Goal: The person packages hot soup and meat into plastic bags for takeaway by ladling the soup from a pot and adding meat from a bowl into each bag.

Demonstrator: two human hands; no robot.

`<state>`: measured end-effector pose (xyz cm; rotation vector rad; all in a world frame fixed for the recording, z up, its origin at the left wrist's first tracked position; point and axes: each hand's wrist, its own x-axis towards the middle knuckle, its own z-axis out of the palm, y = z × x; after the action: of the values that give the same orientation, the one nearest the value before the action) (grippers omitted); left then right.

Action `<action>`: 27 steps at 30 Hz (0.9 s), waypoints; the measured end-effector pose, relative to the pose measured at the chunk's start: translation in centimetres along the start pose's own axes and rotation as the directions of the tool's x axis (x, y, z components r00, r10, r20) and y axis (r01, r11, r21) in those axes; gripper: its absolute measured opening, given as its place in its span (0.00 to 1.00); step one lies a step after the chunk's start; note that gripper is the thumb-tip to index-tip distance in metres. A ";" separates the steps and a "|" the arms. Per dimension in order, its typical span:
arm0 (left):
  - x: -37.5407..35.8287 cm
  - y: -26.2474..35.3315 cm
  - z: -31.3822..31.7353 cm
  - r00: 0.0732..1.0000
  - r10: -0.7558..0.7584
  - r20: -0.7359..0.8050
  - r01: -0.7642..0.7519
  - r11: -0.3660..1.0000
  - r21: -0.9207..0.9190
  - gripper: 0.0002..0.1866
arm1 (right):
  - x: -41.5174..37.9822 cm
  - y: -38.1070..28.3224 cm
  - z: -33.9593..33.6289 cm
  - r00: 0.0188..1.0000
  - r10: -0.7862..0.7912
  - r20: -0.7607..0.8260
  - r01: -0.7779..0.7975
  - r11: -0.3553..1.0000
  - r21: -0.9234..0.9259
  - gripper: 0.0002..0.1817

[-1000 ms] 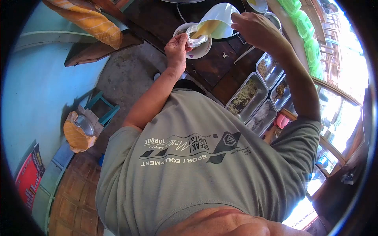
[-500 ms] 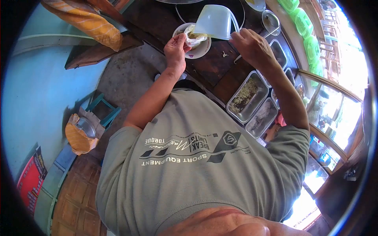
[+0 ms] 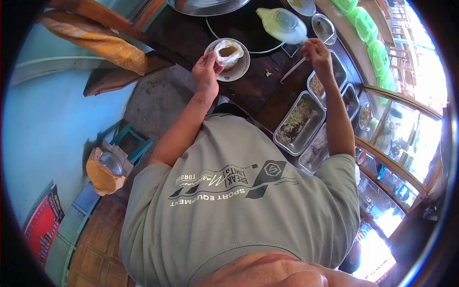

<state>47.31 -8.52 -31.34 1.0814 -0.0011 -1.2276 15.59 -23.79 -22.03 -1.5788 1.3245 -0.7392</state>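
Note:
My left hand (image 3: pixel 206 71) pinches the rim of a clear plastic bag (image 3: pixel 231 60) whose mouth gapes open, with brownish liquid showing inside. Under the bag is a white bowl (image 3: pixel 243 70) on the dark table. My right hand (image 3: pixel 318 51) is closed around the handle of a translucent plastic jug (image 3: pixel 283 26), which is tilted and smeared by motion. The jug is to the right of the bowl and apart from the bag. A long-handled utensil (image 3: pixel 292 71) lies on the table just below the jug.
Metal trays of chopped food (image 3: pixel 301 122) line the table's right side. A metal lid or ladle bowl (image 3: pixel 324 29) and a large metal pan (image 3: pixel 210 5) are at the back. Green plastic containers (image 3: pixel 366 26) sit along the ledge. A teal stool (image 3: pixel 138 152) is on the floor at left.
My right hand has carried the jug away from the bag, to the right, and its tilt has changed. The bag, still in my left hand, now shows its open mouth.

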 end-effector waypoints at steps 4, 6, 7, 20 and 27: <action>-0.2 0.0 -0.1 1.000 0.019 0.017 -0.019 1.000 0.025 0.09 | 6.2 2.0 -1.6 0.955 -0.078 -0.287 0.062 0.996 -0.065 0.13; -0.3 -0.1 -0.3 0.999 0.029 0.027 -0.030 0.999 0.014 0.09 | 10.5 5.2 -1.7 0.933 -0.057 -0.356 0.055 0.998 -0.017 0.13; -0.4 0.0 -0.2 0.999 0.035 0.022 -0.036 0.999 0.028 0.09 | 12.4 6.7 -1.6 0.921 -0.044 -0.388 0.051 0.999 0.009 0.13; -0.9 0.4 0.2 0.999 0.053 0.002 -0.053 0.996 0.076 0.07 | 15.5 9.5 -0.4 0.795 -0.281 -0.538 -0.020 0.874 -0.486 0.21; -0.7 0.5 -0.2 0.998 0.009 0.057 -0.013 0.997 0.073 0.07 | -1.7 0.5 10.9 0.992 0.062 -0.109 -0.058 0.997 0.042 0.19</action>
<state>47.53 -7.88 -30.78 1.1082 -0.0960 -1.2562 24.50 -19.25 -26.63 -1.4788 1.4229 -0.8202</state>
